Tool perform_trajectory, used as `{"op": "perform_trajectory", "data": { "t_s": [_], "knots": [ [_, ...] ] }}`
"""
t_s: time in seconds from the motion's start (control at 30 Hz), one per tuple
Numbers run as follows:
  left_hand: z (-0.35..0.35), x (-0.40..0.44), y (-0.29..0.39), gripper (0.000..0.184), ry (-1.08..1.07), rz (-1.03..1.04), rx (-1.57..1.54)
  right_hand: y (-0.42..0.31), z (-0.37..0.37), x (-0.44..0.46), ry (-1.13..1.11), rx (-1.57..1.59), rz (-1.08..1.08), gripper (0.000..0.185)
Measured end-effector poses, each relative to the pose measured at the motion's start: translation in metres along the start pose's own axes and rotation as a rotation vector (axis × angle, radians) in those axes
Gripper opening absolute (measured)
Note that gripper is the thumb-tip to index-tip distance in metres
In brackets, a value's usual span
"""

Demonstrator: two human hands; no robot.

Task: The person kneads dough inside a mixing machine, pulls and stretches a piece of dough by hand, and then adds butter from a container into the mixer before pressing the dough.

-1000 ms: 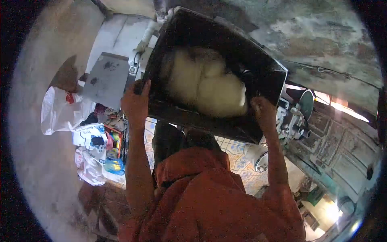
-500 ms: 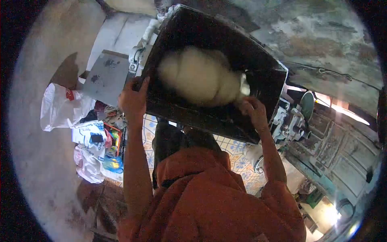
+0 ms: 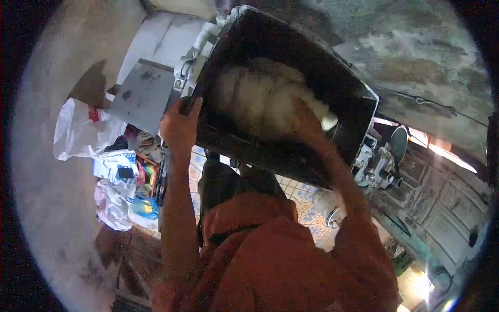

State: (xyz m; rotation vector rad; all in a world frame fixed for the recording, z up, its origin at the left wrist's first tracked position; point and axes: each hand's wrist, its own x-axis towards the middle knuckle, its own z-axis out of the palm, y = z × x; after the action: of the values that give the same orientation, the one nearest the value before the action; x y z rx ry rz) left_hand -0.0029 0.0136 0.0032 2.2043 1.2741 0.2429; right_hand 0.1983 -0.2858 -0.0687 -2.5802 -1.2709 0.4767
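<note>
A large pale mass that looks like dough lies in a deep black trough. It is somewhat blurred, with creases across it. My left hand grips the trough's near left edge, thumb and fingers around the rim. My right hand reaches over the near wall and lies against the right part of the dough, fingers stretched out, though motion softens their outline. Beside that hand, at the dough's right end, shows a bright white piece whose kind I cannot make out.
Machine parts sit on the trough's right side, and a whitish bearing housing on its left. A grey metal plate, a white plastic bag and other bags lie to the left. Patterned floor tiles show below.
My right hand has moved from the near right of the trough up and left onto the dough. My left hand stays on the rim. The view has shifted slightly.
</note>
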Motion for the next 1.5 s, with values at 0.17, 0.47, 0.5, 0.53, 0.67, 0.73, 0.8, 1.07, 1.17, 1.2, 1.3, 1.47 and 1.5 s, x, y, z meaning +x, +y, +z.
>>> {"op": "perform_trajectory", "data": {
  "t_s": [0.17, 0.47, 0.5, 0.53, 0.67, 0.73, 0.8, 1.07, 1.17, 1.2, 1.3, 1.47, 1.5],
  "knots": [
    [-0.002, -0.001, 0.006, 0.042, -0.001, -0.035, 0.018, -0.015, -0.113, -0.035, -0.253, 0.293, 0.336, 0.049],
    [-0.005, -0.002, 0.010, 0.040, 0.013, -0.044, 0.014, -0.020, -0.076, -0.055, -0.276, -0.132, 0.144, 0.027],
    [-0.005, -0.002, 0.010, 0.040, 0.036, -0.022, 0.008, -0.042, -0.076, -0.046, -0.317, -0.110, -0.023, 0.026],
    [-0.006, -0.002, 0.011, 0.040, 0.037, -0.030, 0.012, -0.049, -0.068, -0.042, -0.323, -0.108, -0.029, 0.026],
    [-0.005, -0.001, 0.006, 0.041, 0.026, -0.019, 0.009, -0.055, -0.060, -0.021, -0.253, -0.023, -0.196, 0.024],
    [-0.003, -0.001, 0.003, 0.041, 0.021, -0.022, 0.014, -0.046, -0.065, -0.016, -0.275, 0.011, -0.095, 0.025],
    [-0.001, 0.000, 0.003, 0.041, 0.033, 0.005, 0.002, -0.028, -0.076, -0.021, -0.124, 0.030, 0.188, 0.026],
    [0.000, 0.000, 0.007, 0.040, 0.037, -0.041, 0.057, 0.008, -0.084, -0.053, -0.099, 0.001, 0.233, 0.028],
    [0.000, -0.001, 0.006, 0.040, 0.038, -0.039, 0.064, -0.001, -0.070, -0.062, -0.087, -0.027, 0.021, 0.031],
    [0.000, -0.002, 0.005, 0.039, 0.039, -0.020, -0.003, -0.008, -0.064, -0.063, -0.066, -0.058, -0.088, 0.033],
    [-0.006, -0.003, 0.010, 0.039, 0.033, -0.039, -0.024, -0.028, -0.049, -0.057, -0.504, -0.181, -0.130, 0.038],
    [-0.008, -0.001, 0.015, 0.037, 0.039, -0.053, 0.008, -0.032, -0.029, -0.039, -0.300, -0.122, -0.356, 0.033],
    [-0.009, -0.001, 0.015, 0.037, 0.040, -0.045, 0.029, -0.028, -0.032, -0.033, -0.212, -0.147, -0.287, 0.029]
  ]
}}
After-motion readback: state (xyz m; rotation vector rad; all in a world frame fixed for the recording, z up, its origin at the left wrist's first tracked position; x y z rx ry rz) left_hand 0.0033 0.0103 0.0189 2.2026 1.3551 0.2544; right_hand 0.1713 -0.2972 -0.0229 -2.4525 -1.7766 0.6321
